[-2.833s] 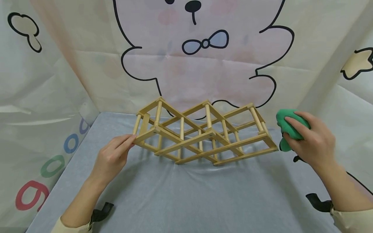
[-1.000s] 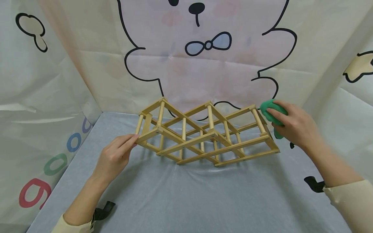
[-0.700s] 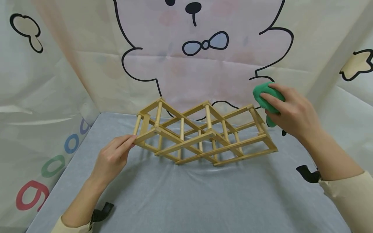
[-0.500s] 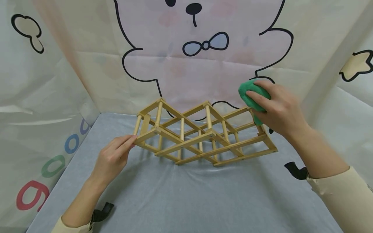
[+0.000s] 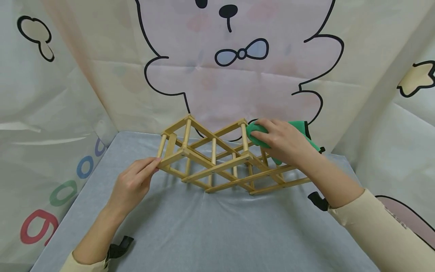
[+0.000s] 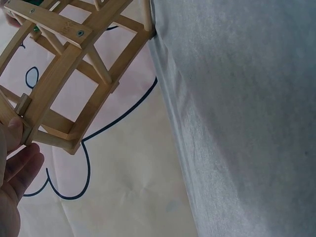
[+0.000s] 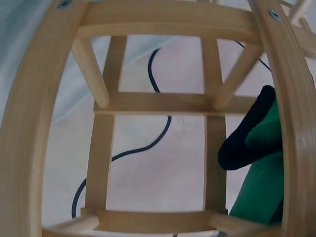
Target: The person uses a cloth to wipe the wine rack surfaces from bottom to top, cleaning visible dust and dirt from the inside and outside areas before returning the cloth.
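A folding wooden lattice rack (image 5: pixel 217 168), like a wine rack with slats and round dowels, stands tilted on the cloth-covered table. At its left end my left hand (image 5: pixel 130 183) pinches a slat's corner between thumb and fingers, seen close in the left wrist view. My right hand (image 5: pixel 287 142) grips a bunched green cloth (image 5: pixel 256 134) with black edging, at the upper dowel right of the rack's middle. The right hand and cloth hide part of the rack's right section. In the right wrist view, a fold of the cloth hangs behind a slat (image 7: pixel 163 22).
A pale blue-grey cloth covers the table (image 5: pixel 210 230). Behind it hangs a backdrop (image 5: pixel 197 81) with a cartoon bear, and printed side sheets (image 5: pixel 44 151) flank the table. Black straps (image 5: pixel 120 247) show at both wrists.
My right hand has carried the green cloth left, from beyond the rack's right end, over it and down onto its middle-right part. The left hand and rack stay in place.
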A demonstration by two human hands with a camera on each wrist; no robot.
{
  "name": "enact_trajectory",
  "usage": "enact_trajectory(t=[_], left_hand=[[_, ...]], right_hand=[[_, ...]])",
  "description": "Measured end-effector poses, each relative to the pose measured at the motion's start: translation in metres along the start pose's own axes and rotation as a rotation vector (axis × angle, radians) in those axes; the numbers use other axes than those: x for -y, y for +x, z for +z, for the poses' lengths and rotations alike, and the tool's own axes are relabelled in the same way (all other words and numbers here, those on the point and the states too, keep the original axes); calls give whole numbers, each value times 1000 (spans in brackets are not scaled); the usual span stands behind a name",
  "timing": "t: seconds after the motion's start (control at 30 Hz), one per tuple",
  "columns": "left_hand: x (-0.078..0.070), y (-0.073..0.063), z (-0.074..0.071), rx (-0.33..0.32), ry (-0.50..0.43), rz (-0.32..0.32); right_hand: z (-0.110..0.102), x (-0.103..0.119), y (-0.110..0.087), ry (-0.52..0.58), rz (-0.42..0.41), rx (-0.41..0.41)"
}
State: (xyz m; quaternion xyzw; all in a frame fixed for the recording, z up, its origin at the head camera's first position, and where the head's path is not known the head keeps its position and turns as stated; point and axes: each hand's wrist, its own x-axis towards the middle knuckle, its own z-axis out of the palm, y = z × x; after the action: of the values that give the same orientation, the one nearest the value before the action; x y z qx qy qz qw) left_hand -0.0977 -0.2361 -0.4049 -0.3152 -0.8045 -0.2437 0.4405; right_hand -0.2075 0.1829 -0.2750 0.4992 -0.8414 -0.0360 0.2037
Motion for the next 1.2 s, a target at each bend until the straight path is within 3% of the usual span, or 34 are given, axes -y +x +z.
enact_trajectory(t=[0.1,0.3,0.63,0.73,1.03,1.2], left_hand=[[0,0,0,0,0,0],[1,0,-1,17,6,-9],[2,-1,-1,25,0,-10],[2,-1,-2,27,-1,-12],[1,-1,-3,33,4,-23],[2,-1,-1,27,3,-13]], right_hand=[[3,4,3,-39,-3,63],[8,7,6,-67,5,95],[9,10,-1,-70,105,254],[10,10,1,-55,102,237],[8,11,11,4,74,75],[-6,13,12,45,109,67]])
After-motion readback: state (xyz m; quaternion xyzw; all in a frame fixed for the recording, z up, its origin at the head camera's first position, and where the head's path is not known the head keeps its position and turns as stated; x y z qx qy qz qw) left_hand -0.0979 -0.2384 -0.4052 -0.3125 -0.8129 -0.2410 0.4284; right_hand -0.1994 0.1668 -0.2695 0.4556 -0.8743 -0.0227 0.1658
